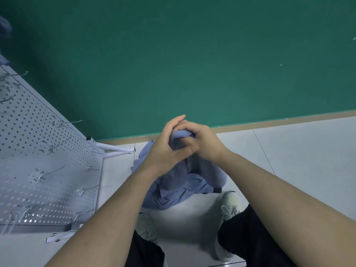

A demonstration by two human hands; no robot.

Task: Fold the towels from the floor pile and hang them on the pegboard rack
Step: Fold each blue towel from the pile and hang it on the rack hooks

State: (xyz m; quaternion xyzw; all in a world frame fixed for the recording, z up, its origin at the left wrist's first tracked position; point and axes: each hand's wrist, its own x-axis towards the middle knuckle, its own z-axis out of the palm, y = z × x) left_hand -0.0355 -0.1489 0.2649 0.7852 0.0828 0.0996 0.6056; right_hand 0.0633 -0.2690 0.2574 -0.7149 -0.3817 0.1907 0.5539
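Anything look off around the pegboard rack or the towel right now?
Mostly the pegboard rack: its wire hooks point in different directions, several bent or drooping rather than lined up. The blue towel hangs bunched from both hands, left hand and right hand, with no neat fold showing. No damage or spill visible.

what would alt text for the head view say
Both hands, left hand and right hand, grip a blue towel hanging toward the grey floor. A pegboard rack with hooks stands at left, before a green wall.
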